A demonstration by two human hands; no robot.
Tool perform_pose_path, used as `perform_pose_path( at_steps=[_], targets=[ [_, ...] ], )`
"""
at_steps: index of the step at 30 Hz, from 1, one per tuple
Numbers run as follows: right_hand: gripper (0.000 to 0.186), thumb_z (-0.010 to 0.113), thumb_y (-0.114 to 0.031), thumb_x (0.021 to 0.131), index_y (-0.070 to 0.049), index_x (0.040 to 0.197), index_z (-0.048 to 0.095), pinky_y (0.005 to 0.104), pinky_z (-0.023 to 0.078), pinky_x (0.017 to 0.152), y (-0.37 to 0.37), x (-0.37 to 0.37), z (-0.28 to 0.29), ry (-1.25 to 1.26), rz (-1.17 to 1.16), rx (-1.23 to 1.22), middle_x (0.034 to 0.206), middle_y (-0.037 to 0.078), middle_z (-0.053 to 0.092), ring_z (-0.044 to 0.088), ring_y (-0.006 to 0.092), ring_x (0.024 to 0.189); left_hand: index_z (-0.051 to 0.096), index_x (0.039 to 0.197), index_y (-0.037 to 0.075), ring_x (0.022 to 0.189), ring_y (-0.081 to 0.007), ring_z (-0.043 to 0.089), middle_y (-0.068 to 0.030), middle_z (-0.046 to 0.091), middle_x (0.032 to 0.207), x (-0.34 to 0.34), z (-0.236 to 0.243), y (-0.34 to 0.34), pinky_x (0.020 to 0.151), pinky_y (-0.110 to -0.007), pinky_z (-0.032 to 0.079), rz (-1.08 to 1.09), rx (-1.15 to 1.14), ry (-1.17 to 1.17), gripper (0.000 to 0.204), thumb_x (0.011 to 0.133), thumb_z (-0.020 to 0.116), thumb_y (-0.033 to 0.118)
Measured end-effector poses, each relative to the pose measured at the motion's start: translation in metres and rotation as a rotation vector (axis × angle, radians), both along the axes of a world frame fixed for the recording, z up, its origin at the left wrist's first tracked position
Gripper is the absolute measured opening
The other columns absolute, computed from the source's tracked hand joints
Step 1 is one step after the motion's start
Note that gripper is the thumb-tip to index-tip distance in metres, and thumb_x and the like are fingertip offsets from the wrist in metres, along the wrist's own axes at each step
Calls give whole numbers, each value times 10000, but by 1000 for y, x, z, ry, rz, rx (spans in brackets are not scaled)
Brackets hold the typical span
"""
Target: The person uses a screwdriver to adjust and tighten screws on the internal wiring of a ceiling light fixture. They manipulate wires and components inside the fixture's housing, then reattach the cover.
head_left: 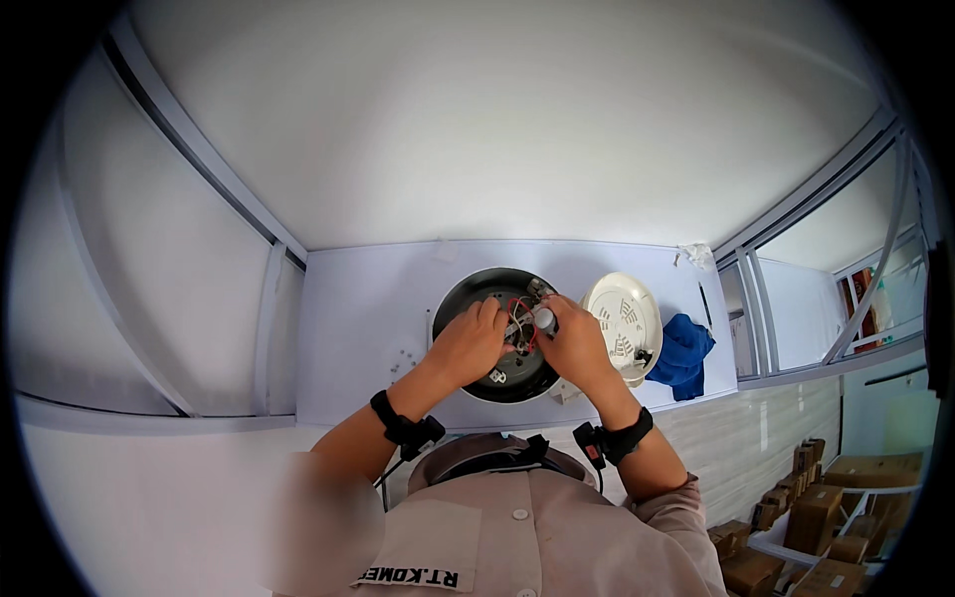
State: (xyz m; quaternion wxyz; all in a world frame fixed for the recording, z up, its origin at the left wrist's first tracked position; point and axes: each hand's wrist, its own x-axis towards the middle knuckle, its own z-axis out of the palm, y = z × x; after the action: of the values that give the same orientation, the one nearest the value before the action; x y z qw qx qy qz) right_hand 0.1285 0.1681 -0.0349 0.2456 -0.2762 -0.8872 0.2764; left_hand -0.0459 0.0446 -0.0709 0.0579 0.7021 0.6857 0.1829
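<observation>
White worktable (363, 308): centre stage, the dark round appliance shell (466, 296), opened up — innards on show.
Vented cream base plate (631, 295): off, lying just right of the shell.
Left hand (468, 345): over the shell, fingertips at the wiring (grip hidden, can't tell).
Right hand (577, 343): near the left but apart, closed around a pale cylinder (544, 318).
Red wires (514, 303): exposed between the hands — inside looks unfinished.
Small loose pieces (403, 360): left of the shell, possibly screws, unfitted.

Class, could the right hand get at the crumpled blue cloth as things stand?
Likely yes: the right hand would pass over the round cream slotted housing between them, but nothing covers the crumpled blue cloth.
</observation>
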Motion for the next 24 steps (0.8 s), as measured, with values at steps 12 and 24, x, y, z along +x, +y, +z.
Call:
perform_pose_path(
  at_steps=[12,24],
  targets=[
    [260,762,60,762,-51,955,629,472,566,815,-32,33,-10,281,-126,138,1031,145,719,698,388,969,593,1106,-39,1059,-356,621,-179,540,1144,1,0,-4,910,-425,548,3,36,-12,469,852,839,269],
    [262,848,-101,811,-47,1004,679,454,565,695,-55,33,-6,-46,-117,-11,947,154,756,730,390,835,594,1146,-50,1086,-372,615,-186,543,1181,0,1,-3,934,-438,545,17,2,-29,476,883,827,272]
  ],
)
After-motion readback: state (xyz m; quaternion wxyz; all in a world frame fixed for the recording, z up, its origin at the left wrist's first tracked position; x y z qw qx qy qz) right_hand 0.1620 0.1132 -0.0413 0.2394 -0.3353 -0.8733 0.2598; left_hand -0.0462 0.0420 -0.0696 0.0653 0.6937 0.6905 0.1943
